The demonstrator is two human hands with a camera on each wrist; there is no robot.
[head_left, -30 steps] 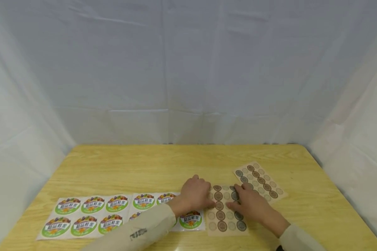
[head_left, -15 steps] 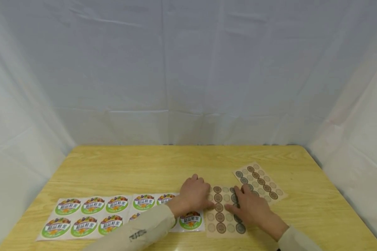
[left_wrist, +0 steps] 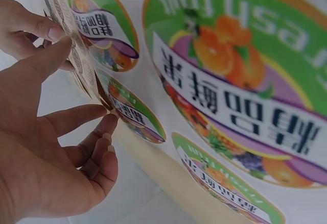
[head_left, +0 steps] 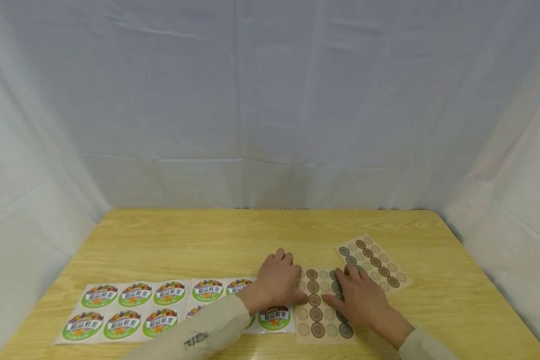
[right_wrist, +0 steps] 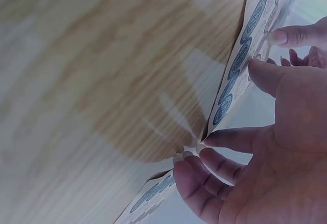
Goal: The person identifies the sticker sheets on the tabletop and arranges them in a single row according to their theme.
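A brown sheet of small round stickers (head_left: pixel 323 327) lies on the table between the two hands. My left hand (head_left: pixel 279 280) rests at its left edge, thumb on the sheet's face and other fingers bent beside it. On the opposite edge my right hand (head_left: pixel 362 295) touches the sheet, its thumb laid on the stickers and its fingertips along the border. In the left wrist view the left index fingertip meets the edge of the sticker sheet (left_wrist: pixel 76 55). The right wrist view has the right fingertips at a slightly raised edge of the sticker sheet (right_wrist: pixel 237 76).
White sheets of large fruit-label stickers (head_left: pixel 121 322) lie to the left, partly under the left forearm. A second brown sticker sheet (head_left: pixel 373 257) sits angled behind the right hand. The wooden table (head_left: pixel 198 235) ends at pale cloth walls (head_left: pixel 270 100) on three sides.
The brown sheet between the hands has slid slightly toward the person. The left fingers have spread a little; both hands stay at its edges.
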